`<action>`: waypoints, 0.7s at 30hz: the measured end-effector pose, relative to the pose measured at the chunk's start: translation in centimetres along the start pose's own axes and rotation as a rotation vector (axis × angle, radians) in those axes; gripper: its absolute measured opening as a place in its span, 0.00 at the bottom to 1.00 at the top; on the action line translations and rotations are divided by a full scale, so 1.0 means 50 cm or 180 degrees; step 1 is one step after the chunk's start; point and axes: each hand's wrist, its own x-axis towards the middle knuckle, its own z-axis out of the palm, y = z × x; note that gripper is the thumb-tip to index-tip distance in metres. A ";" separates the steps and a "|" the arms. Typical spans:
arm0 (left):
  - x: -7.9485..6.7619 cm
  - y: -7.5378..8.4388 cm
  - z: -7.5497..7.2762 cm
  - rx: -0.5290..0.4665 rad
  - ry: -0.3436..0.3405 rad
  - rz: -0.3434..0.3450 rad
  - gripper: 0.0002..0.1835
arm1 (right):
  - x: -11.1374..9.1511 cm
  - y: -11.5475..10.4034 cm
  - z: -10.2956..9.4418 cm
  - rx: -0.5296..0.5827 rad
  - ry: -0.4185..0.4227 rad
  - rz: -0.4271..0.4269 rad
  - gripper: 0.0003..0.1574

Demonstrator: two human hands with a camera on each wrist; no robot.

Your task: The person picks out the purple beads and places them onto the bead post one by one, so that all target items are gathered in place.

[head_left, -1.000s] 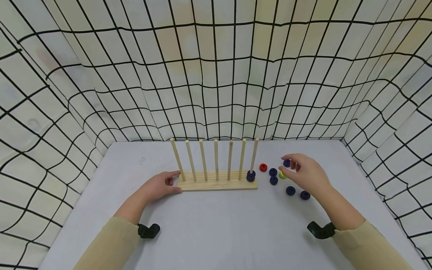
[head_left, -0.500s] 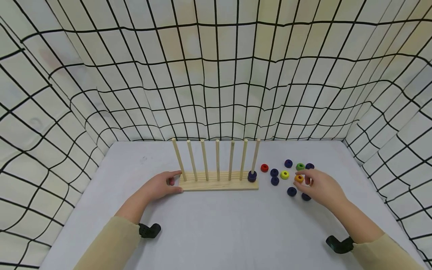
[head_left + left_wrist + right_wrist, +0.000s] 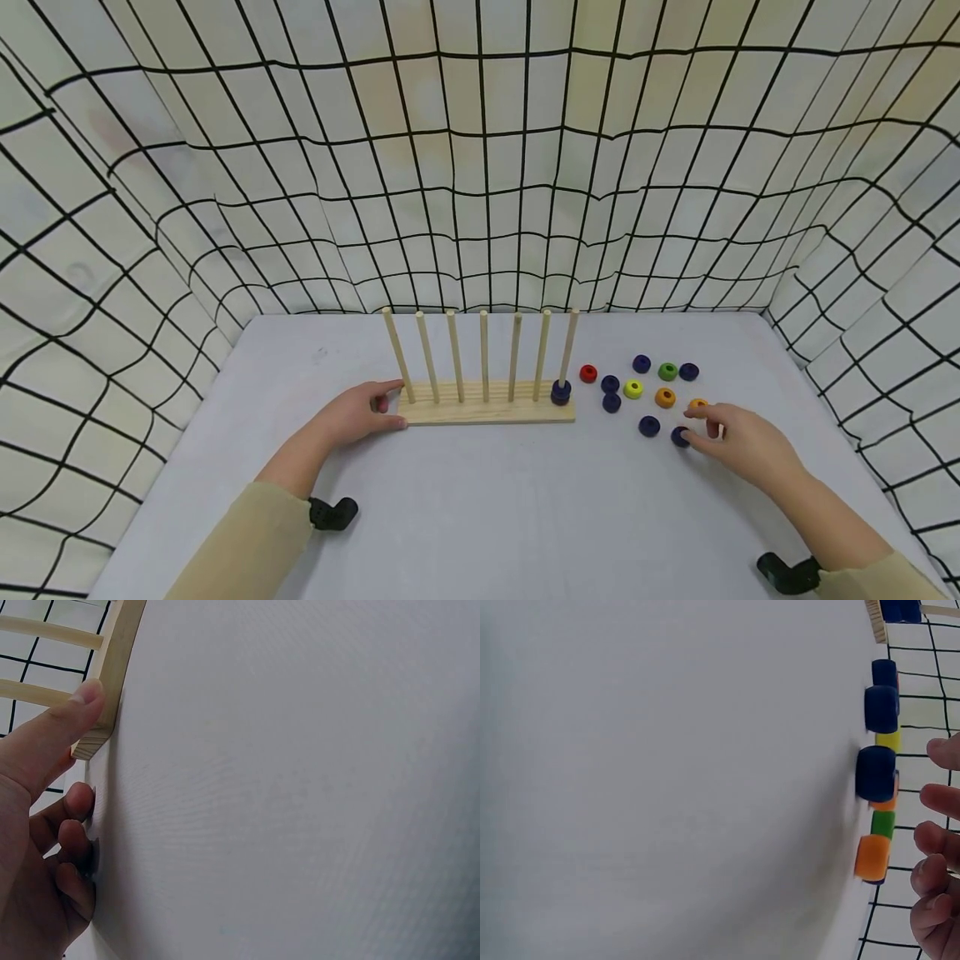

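My left hand [image 3: 354, 414] pinches the left end of a wooden peg board [image 3: 480, 408], thumb on the front and index finger behind. In the left wrist view, the thumb lies on the board's edge [image 3: 120, 667] while the other fingers curl down near the table. Upright pegs stand in a row on it; the rightmost carries dark blue beads [image 3: 560, 392]. My right hand [image 3: 750, 446] hovers over the loose beads, thumb overlapping a dark blue bead [image 3: 679, 437] and index finger over an orange bead [image 3: 698, 404]. The right wrist view shows nothing between its fingers.
Several loose beads lie right of the board: a red bead [image 3: 588, 373], a yellow bead [image 3: 633, 388], a green bead [image 3: 667, 372], another orange bead [image 3: 665, 397] and more dark blue ones [image 3: 648, 426]. Black grid netting [image 3: 480, 192] stands behind and beside the white table [image 3: 480, 517].
My right hand has moved right and nearer to me across the beads, uncovering the green, orange and dark blue ones. My left hand keeps its grip on the board.
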 end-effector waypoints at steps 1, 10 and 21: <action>0.000 0.000 0.000 0.0006 -0.0001 0.0004 0.42 | -0.002 0.003 0.002 0.0005 -0.0026 0.0029 0.24; 0.000 0.003 -0.003 0.0018 0.0006 0.0009 0.42 | -0.015 0.025 0.014 0.0036 -0.0228 0.0155 0.27; 0.002 -0.004 0.003 0.0006 0.0017 -0.0029 0.42 | -0.004 0.026 0.024 0.0027 -0.0396 0.0184 0.33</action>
